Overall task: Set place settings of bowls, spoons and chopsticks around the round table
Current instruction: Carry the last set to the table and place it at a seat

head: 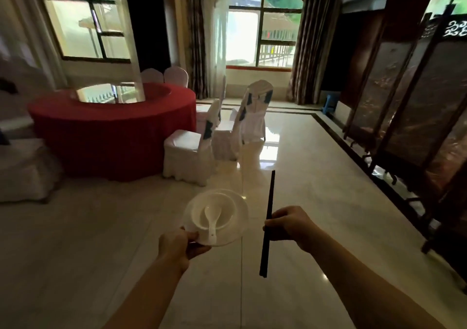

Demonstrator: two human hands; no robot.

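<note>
My left hand (pixel 180 246) grips the near rim of a white plate (pixel 238 223) held out over the floor. A white bowl (pixel 227 203) sits on the plate, and a white spoon (pixel 211 221) lies in the bowl with its handle pointing toward me. My right hand (pixel 289 225) grips a pair of black chopsticks (pixel 269 199) near their middle, tips pointing away and up. The round table (pixel 113 131) with a red cloth and a glass turntable stands at the far left, well apart from both hands.
White-covered chairs (pixel 187 154) stand to the right of the table, and others behind it and at the left edge. A dark folding screen (pixel 404 106) lines the right side. Polished pale floor (pixel 303 177) stretches ahead toward arched windows.
</note>
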